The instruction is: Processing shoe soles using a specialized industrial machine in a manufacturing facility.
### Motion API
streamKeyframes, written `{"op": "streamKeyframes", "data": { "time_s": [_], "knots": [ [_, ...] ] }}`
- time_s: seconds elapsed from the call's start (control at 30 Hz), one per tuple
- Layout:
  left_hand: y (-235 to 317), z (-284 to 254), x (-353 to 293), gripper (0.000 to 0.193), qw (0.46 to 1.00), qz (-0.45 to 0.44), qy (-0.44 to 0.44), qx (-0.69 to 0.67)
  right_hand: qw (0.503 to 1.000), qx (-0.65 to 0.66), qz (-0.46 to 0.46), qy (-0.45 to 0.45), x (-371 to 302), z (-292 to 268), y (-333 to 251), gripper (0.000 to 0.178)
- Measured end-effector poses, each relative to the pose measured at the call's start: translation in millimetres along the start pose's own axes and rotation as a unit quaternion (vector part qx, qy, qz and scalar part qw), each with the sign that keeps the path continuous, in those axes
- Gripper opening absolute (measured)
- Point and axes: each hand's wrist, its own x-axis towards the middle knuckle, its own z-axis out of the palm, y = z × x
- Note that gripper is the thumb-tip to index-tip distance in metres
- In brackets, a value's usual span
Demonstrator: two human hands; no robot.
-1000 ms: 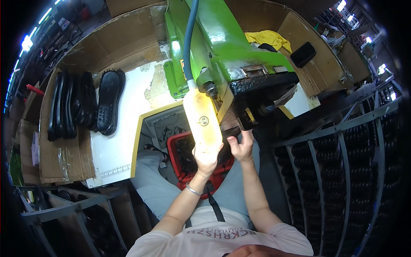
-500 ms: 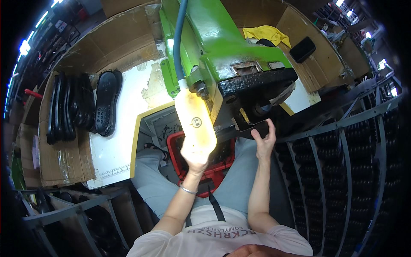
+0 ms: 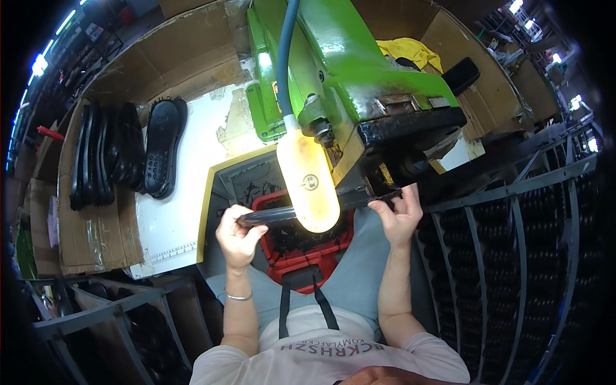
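A long black shoe sole (image 3: 274, 217), seen edge-on, stretches between my hands beneath the head of the green machine (image 3: 378, 90). My left hand (image 3: 239, 239) pinches its left end between thumb and fingers. At the other end, my right hand (image 3: 400, 217) grips it right under the machine's black working head (image 3: 414, 131). A lit, pale yellow lamp (image 3: 308, 179) on a blue-grey hose hangs in front and hides the middle of the sole. Where exactly the sole meets the machine is in shadow.
Several black soles (image 3: 106, 154) stand in a row on the white table (image 3: 173, 221) at the left, by a cardboard wall (image 3: 160, 61). A red bin (image 3: 308, 260) sits between my knees. Metal racks (image 3: 513, 237) packed with dark soles stand at the right, another rack (image 3: 109, 311) at lower left.
My left hand has left the lamp and moved left onto the sole's end. My right hand's fingers have closed on the sole. The view has shifted slightly.
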Motion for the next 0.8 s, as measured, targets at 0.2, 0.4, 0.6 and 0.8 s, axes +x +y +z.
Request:
{"op": "streamKeyframes", "data": {
  "time_s": [0.2,0.4,0.6,0.8],
  "knots": [
    [-15,-50,-18,0.033,0.998,-0.007,0.013,-0.063,0.998,-0.03,-0.05,0.002,-9,37,4,0.064],
    [-5,-44,-9,0.031,0.958,0.048,-0.048,0.277,0.989,-0.105,-0.096,0.035,-13,44,-5,0.059],
    [24,70,29,0.028,0.907,0.24,-0.033,0.343,0.991,-0.045,-0.069,0.102,-6,-11,-3,0.066],
    [14,95,42,0.023,0.878,0.342,-0.004,0.334,0.992,-0.016,-0.062,0.11,5,-37,14,0.065]
  ]
}}
